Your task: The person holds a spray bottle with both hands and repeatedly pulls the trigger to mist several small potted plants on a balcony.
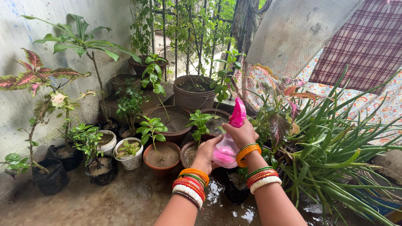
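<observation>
Two forearms stacked with glossy orange, red, green and white bangles (190,186) reached in from the lower edge over a wet, rough concrete floor (104,201) that shone with puddles. The left hand (206,155) cupped the rounded base of a pink plastic spray bottle (229,142), fingers curled under it, while the right hand (242,134) was closed around the bottle's neck just below the trigger. The bottle's translucent pink body stood nearly upright, its long axis tilted slightly to the right at the top, with the opaque pink spray head (238,112) rising away from the person toward the pots behind. It was held in mid-air above a small round clay pot (189,152), near the middle of the scene. Just left sat a terracotta pot (161,161) of bare soil with a thin green seedling, then a white plastic pot (130,155) and soft black grow bags (50,178). To the right, long, fleshy, pointed aloe leaves (335,142) fanned outward. Farther back stood broad brown pots, a large grey round planter (193,93) and a red-and-green coleus (33,75) against a mottled plastered wall. Beyond them ran dark metal bars (176,29) draped with creeper, and patterned cloths (364,46) hung at upper right.
</observation>
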